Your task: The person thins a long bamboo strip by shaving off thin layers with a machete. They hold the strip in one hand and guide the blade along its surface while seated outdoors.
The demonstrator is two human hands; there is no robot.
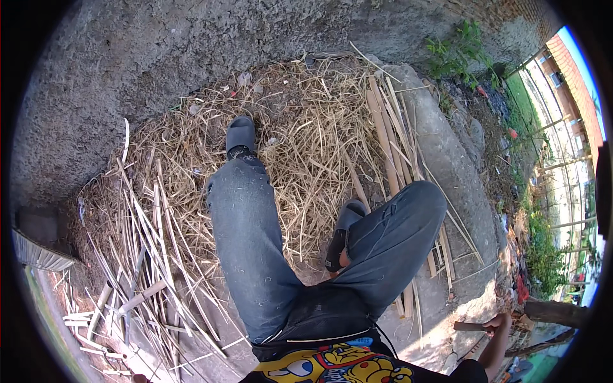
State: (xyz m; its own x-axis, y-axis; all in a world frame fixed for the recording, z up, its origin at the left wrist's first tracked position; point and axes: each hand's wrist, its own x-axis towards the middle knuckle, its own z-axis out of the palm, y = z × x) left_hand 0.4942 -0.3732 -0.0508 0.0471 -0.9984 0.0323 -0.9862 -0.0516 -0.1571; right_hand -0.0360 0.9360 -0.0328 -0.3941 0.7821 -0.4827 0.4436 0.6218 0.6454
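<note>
And the right hand [498,322] is clamped on a brown wooden piece [469,326], near the concrete floor's [437,313] lower-right edge! Left hand [140,379] barely peeks in, grip unclear; bamboo strips [153,233] litter the ground below a rough wall [191,54].

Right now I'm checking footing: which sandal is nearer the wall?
The left sandal, showing beyond the left knee; the right sandal sits farther back, between the legs.

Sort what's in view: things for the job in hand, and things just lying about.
Likely for the job:
brown piece in the right grip
long slats at right
pile of pale strips at left

Probably just lying about:
dry straw-like shreds
red scraps at far right
</note>
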